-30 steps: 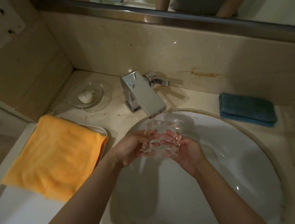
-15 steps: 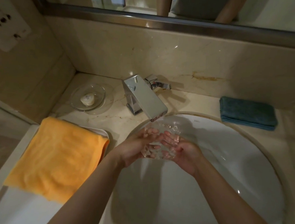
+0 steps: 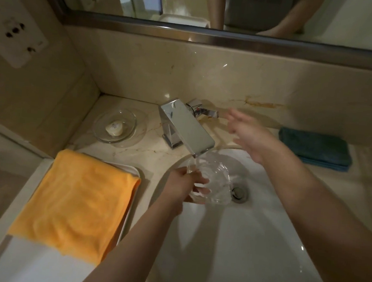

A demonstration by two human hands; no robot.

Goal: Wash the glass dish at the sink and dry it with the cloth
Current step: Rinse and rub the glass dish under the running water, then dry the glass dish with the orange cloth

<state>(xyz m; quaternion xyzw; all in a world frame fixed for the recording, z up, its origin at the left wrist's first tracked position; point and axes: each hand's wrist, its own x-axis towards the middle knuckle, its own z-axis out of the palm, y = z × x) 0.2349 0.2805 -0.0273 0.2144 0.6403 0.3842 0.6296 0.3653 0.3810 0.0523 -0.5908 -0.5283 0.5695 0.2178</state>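
The left hand point(image 3: 185, 185) reaches in from the lower left with its forearm angled up over the basin's edge, and its fingers curl around the near side of the clear, faceted glass dish point(image 3: 214, 183), gripping it. The right hand point(image 3: 245, 134) is raised off the dish and stretched toward the back of the counter, its fingers straight and spread, blurred, holding nothing; its fingertips lie just beside the chrome lever handle point(image 3: 205, 111) of the tap, and whether they touch it cannot be told.

The glass dish sits inside the white oval ceramic sink point(image 3: 250, 246), directly under the mouth of the flat, rectangular chrome spout point(image 3: 188, 128), with a thin stream of water point(image 3: 190, 166) falling onto its left rim by the left hand's knuckles. The round metal drain point(image 3: 240, 193) lies just to the dish's right.

The counter is glossy beige marble point(image 3: 135, 154) with faint brown veins. To the left, a soft folded orange cloth point(image 3: 75, 201) drapes over a white rectangular tray point(image 3: 133, 174). Behind it a shallow round glass soap dish point(image 3: 115, 126) holds a small pale soap point(image 3: 114, 128). A folded dark teal towel point(image 3: 315, 148), nubbly in texture, rests at the right rear of the counter.
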